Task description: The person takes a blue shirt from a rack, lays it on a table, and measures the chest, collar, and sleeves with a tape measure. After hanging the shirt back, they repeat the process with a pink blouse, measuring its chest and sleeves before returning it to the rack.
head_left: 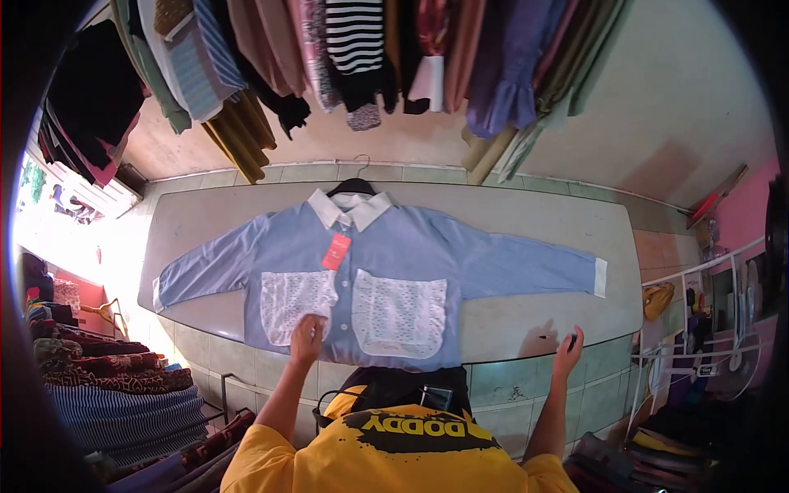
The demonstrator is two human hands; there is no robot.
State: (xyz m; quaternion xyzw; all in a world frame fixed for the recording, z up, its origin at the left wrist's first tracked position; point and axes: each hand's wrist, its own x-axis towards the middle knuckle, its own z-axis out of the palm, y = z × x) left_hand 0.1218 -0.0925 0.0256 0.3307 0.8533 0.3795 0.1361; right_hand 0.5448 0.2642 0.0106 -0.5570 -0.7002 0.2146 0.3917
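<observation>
A blue long-sleeved shirt [403, 246] lies spread face up, with a white collar, white cuffs and two white lace pockets. A black hanger [352, 186] sits in its neck, and a red tag [336, 251] hangs by the buttons. On the lower edge of the left-hand pocket [289, 297] is my left hand [306, 338], its fingers closed in a pinch on the fabric. My right hand [567, 353] is raised near the table's front edge, right of the shirt, closed around a small black object too small to name.
The shirt lies on a long pale table [534, 214]. A small dark item [542, 336] shows near its front edge. Hanging clothes [353, 49] line the far wall. Folded fabrics [123, 403] are stacked at left, and a white rack [686, 329] stands at right.
</observation>
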